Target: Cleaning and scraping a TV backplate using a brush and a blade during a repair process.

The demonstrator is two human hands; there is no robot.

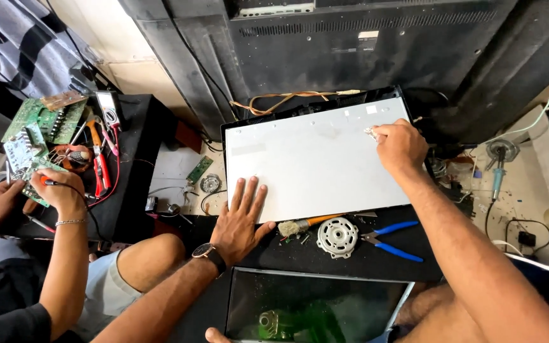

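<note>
Two hands of the person work on a white metal back panel (pixel 316 162) that lies flat on the dark table (pixel 351 260). The left hand (pixel 241 219) rests open, fingers spread, on its near edge. Farther away, the right hand (pixel 400 147) pinches a small screw-like part (pixel 371 133) near the panel's far right corner; blue-handled pliers (pixel 392 240) lie just beside the near edge.

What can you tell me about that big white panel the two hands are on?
The panel is a flat, pale metal-looking sheet in a thin black frame, lying face-up amid the workshop clutter. The left hand rests flat on its near edge; the right hand pinches something small at its far right corner. A faint smudge marks its top.
</note>
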